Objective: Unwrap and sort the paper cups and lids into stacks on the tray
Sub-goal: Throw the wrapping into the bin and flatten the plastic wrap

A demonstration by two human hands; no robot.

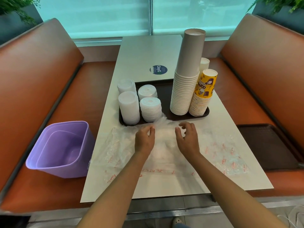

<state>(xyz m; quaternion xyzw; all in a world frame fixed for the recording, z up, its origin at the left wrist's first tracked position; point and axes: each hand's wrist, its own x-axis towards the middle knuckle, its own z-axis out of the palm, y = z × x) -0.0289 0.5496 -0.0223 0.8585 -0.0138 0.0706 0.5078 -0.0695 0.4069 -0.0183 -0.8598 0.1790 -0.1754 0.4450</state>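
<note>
On the dark brown plastic tray [166, 96] in front of you, the sorting shows plainly: four stacks of white plastic lids [129, 107] fill its left end, and on its right end stand a tall stack of white-rimmed grey paper cups [186, 86] and, touching it, a shorter stack of yellow printed paper cups [203, 96]. A small white cup [204, 63] peeks out behind them.

Just in front of the tray, crumpled clear plastic wrapping with red print [164, 150] lies spread across the white tabletop [148, 55]. Your left hand [144, 139] pinches a fold of that wrapping at its far edge, thumb and fingers closed on the film. Your right hand [187, 137] hovers beside it with fingers curled like a claw; whether they actually hold the film you cannot tell.

To your left, a lilac plastic bin [60, 150] sits on the orange bench seat [32, 79]. To your right, a second dark brown tray [269, 145] lies on the opposite bench.
</note>
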